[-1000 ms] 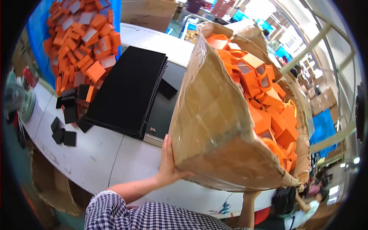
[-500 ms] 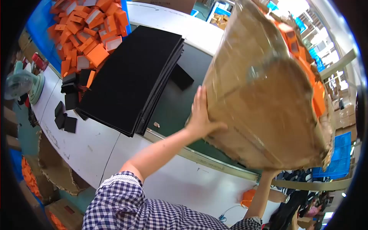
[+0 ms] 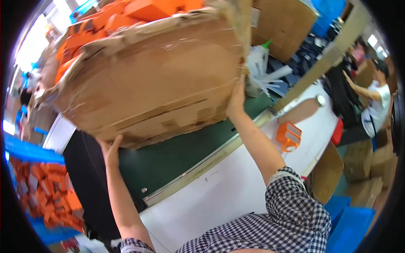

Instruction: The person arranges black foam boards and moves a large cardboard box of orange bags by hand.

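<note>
A large worn cardboard box, taped and frayed along its rim, is held up in front of me above the green work surface. Orange boxes are heaped inside it. My left hand grips its lower left corner, thumb on the near face and the other fingers hidden behind. On the right side my right hand clasps the box edge, its fingers partly out of sight. Black sheets lie in a stack beside my left forearm.
A blue crate of orange pieces stands at lower left. An orange frame-like piece lies on the white table. White strips and dark pieces sit beyond the metal rail. Another person is at far right.
My view has swung to the right. The box has turned so its broad side faces me, and my left hand has shifted to its lower corner, my right hand up its right side.
</note>
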The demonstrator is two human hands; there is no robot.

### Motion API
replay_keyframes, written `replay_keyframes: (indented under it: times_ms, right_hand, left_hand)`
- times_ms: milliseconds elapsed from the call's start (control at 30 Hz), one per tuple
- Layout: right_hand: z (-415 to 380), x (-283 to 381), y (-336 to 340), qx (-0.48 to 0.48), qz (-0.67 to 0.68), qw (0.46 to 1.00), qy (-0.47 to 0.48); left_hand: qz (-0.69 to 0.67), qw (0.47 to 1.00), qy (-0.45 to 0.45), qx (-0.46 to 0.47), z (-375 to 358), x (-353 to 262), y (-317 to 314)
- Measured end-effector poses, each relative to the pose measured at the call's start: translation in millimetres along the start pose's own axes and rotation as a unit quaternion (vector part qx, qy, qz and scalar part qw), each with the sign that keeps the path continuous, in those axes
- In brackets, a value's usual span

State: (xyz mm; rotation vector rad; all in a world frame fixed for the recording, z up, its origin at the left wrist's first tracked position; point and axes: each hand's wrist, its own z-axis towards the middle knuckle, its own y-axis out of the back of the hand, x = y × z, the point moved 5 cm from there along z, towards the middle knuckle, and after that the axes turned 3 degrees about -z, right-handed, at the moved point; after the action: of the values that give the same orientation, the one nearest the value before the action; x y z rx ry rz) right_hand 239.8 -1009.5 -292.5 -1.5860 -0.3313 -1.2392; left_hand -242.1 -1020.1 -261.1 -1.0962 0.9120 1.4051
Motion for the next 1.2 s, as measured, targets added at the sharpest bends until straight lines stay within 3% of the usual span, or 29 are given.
replay_keyframes:
  times_ms: [33,67,100,133,167,200,267,300,367,400,500,533,600,667,733,800,833,867,900,933,967,1000,1033,1067,1100,1167,1200]
  right_hand:
    - [-4,8,0,-0.049,0.009,0.999,-0.011]
    - [4,8,0,-0.01,0.063,0.998,-0.004]
    - [3,7,-2,0.003,0.103,0.994,-0.042]
    - [2,12,-6,0.033,0.097,0.993,-0.055]
    - [6,12,-4,0.043,0.038,0.998,-0.022]
    - [21,0,14,0.036,0.037,0.998,-0.021]
    - [11,11,4,-0.02,0.009,1.0,0.011]
    - [13,15,7,-0.052,-0.028,0.997,0.047]
    - [8,25,-9,-0.025,-0.046,0.996,0.067]
    - [3,26,-10,-0.015,-0.069,0.994,0.081]
    - [11,27,-2,-0.036,-0.108,0.989,0.097]
    - [11,29,-4,-0.053,-0.124,0.985,0.105]
    - [17,28,-10,-0.066,-0.12,0.985,0.107]
    - [21,33,-11,-0.083,-0.113,0.983,0.122]
    - [25,36,-11,-0.069,-0.158,0.977,0.125]
    - [19,38,-29,-0.046,-0.054,0.995,0.068]
    - [24,30,-19,-0.041,-0.001,0.999,0.033]
    - [33,22,-8,-0.05,-0.023,0.997,0.056]
    - [41,20,4,-0.06,-0.047,0.994,0.08]
    - [40,28,13,-0.076,-0.045,0.992,0.095]
    - [37,26,11,-0.053,-0.035,0.996,0.059]
    - [32,27,5,-0.025,-0.024,0.999,0.023]
    - [23,44,-3,-0.03,-0.017,0.999,0.034]
    - [7,76,-22,-0.001,-0.069,0.994,0.084]
    - [-11,107,-40,0.028,-0.12,0.984,0.131]
    - [-38,181,-76,-0.019,-0.215,0.927,0.306]
    - [-43,214,-92,0.008,-0.242,0.893,0.38]
  left_hand:
    - [0.034,0.994,0.093,0.04,-10,7,0]
    - [0.063,0.979,0.186,0.059,-15,23,9]
    - [0.364,0.918,0.119,0.102,-10,73,36]
    - [0.38,0.908,0.026,0.175,-14,101,39]
    - [0.444,0.881,-0.042,0.16,-11,137,45]
    - [0.453,0.881,0.074,0.113,-9,123,37]
    - [0.559,0.806,0.148,0.125,8,110,28]
    - [0.552,0.811,0.155,0.113,19,124,39]
    - [0.644,0.735,0.033,0.211,44,153,44]
    - [0.639,0.739,0.038,0.21,52,162,49]
    - [0.652,0.679,0.154,0.299,59,169,62]
    - [0.659,0.656,0.127,0.346,58,182,72]
    - [0.702,0.582,0.171,0.374,33,122,48]
    - [0.762,0.442,0.175,0.44,6,108,37]
    - [0.761,0.377,0.181,0.496,-13,99,34]
    - [0.71,0.476,0.177,0.489,-15,108,40]
    - [0.64,0.583,0.197,0.46,-6,86,38]
    - [0.585,0.658,0.184,0.437,14,81,43]
    - [0.541,0.737,0.109,0.391,35,50,39]
    - [0.5,0.82,0.085,0.264,55,19,44]
    - [0.386,0.897,0.091,0.195,78,-5,56]
    - [0.19,0.973,0.078,0.108,91,-42,64]
    - [0.134,0.984,0.117,-0.029,101,-64,80]
    - [0.001,0.996,0.073,-0.041,100,-115,74]
    - [-0.049,0.996,0.049,-0.056,99,-155,67]
    - [-0.001,0.997,0.05,-0.062,96,-213,48]
    - [0.04,0.996,0.06,-0.044,100,-229,40]
